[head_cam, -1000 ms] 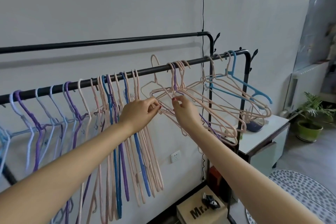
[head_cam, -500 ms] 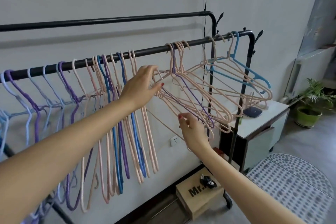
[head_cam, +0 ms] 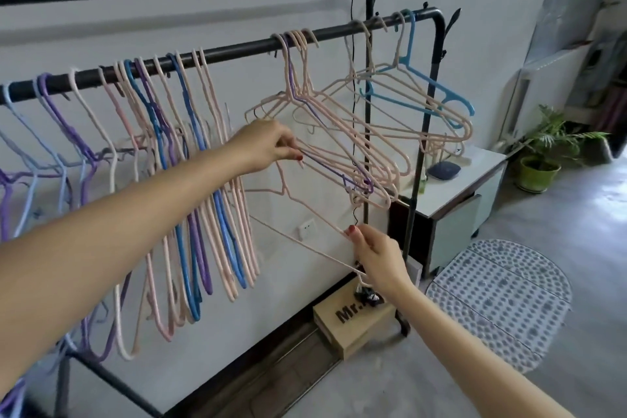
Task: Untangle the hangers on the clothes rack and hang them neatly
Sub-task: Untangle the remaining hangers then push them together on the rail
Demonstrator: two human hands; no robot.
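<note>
Right hand [head_cam: 380,256] has dropped, pinching a freed pink hanger [head_cam: 305,214] below the rail [head_cam: 237,52]; left hand [head_cam: 268,144] pinches the tangled cluster [head_cam: 346,159] mid-rail; step: extraction; next, probably rehook it on bare rail.
</note>
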